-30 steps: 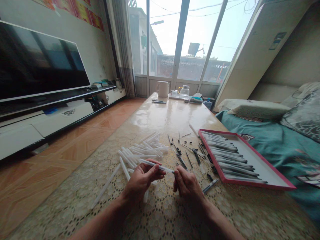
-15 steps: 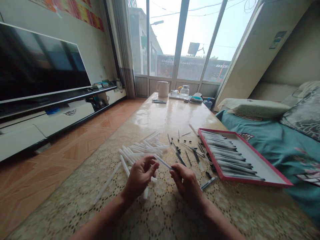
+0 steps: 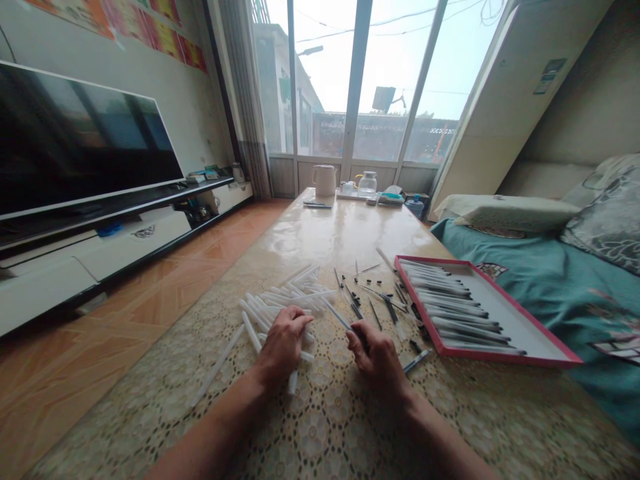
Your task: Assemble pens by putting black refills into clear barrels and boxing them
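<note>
My left hand (image 3: 283,345) rests palm down on the pile of white pen barrels (image 3: 280,301) in the middle of the table, its fingers curled over a few of them. Just to the right, my right hand (image 3: 376,353) pinches one white pen barrel (image 3: 336,315), which points up and to the left. Loose dark refills and small pen parts (image 3: 371,301) lie beyond the right hand. A red-rimmed tray (image 3: 525,327) holding several finished pens sits at the right.
The table is covered by a lace-patterned cloth (image 3: 320,427). A white jug (image 3: 324,179), a glass pot (image 3: 369,183) and small items stand at its far end. A teal-covered sofa (image 3: 565,287) runs along the right; a TV (image 3: 75,153) on a low cabinet is at the left.
My left hand let go of the barrel and dropped onto the pile. My right hand kept the barrel and moved forward toward the refills.
</note>
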`<state>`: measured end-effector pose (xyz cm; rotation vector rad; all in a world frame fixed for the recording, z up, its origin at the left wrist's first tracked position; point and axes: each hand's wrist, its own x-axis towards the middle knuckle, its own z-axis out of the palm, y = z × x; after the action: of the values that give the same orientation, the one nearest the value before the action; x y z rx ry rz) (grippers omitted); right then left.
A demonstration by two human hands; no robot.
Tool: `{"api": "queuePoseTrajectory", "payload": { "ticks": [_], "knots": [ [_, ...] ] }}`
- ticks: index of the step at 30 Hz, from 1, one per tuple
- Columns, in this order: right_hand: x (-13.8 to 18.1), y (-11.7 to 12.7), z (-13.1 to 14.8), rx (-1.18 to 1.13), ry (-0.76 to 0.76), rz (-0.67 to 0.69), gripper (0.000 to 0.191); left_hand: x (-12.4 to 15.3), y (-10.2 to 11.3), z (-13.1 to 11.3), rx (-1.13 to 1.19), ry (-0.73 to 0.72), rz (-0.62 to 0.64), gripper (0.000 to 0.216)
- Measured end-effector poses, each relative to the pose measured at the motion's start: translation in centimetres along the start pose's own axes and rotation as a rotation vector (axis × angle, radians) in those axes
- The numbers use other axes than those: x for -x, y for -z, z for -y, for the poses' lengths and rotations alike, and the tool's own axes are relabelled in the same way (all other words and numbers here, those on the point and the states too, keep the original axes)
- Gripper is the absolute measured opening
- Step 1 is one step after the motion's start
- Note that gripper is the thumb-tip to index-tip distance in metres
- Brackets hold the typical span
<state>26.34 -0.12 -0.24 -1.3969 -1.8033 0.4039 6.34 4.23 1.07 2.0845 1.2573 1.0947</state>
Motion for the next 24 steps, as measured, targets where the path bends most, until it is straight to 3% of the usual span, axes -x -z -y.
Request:
{"api": "queuePoseTrajectory", "payload": {
  "ticks": [8,13,19,24],
  "knots": [
    [0.1,0.0,0.3,-0.019,-0.006,0.001,0.020,0.1,0.7,0.3,-0.003,-0.056,-0.037,0.021],
    [0.2,0.4,0.8,0.098,-0.003,-0.025,0.014,0.2,0.8,0.1,0.045,-0.017,-0.041,0.018],
    [0.4,1.1,1.7,0.167,0.038,-0.031,0.017,-0.3,1.0,-0.6,0.384,0.239,-0.163,0.016],
    [0.5,1.2,2.0,0.188,0.090,-0.021,0.016,-0.4,1.1,-1.0,0.713,0.418,-0.077,0.025]
  ]
}}
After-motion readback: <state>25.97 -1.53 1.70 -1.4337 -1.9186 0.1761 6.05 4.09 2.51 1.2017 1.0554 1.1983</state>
